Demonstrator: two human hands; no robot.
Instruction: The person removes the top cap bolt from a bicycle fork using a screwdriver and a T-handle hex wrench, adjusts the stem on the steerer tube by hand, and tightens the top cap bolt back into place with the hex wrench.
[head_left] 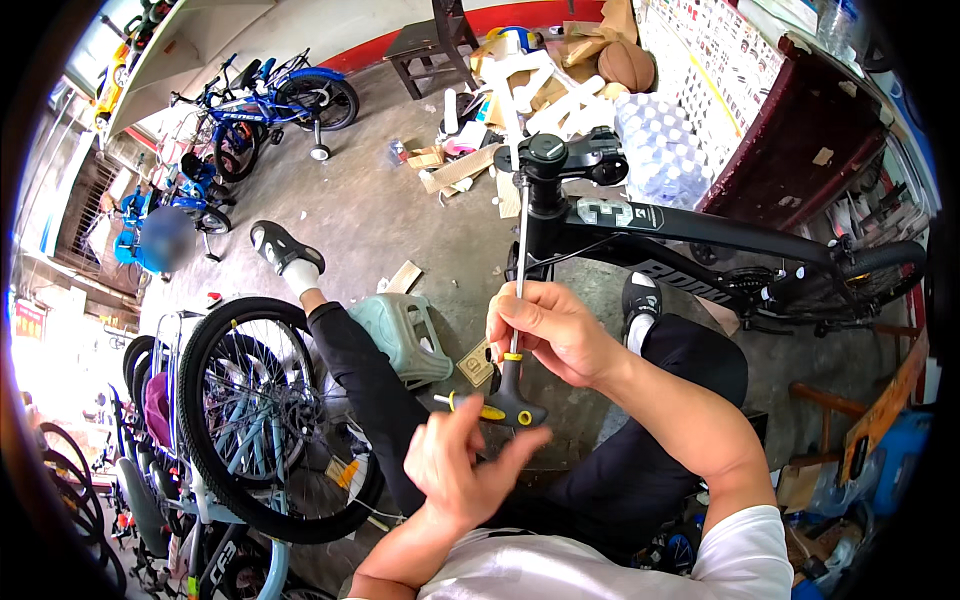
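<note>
Grey-and-yellow T-handled tool (pixel 513 398): 6 o'clock in my feed; moulded grip, slim straight metal shaft (pixel 522 245) pointing to 12.
Right hand (pixel 545 330): fingers closed in a pinch around the shaft.
Left hand (pixel 458 475): half open, finger and thumb spread by the grip; contact, I cannot tell.
Matte-black tubular bicycle (pixel 700 228): 1 to 3 o'clock.
Pale-green plastic stool (pixel 385 332): 8 o'clock.
</note>
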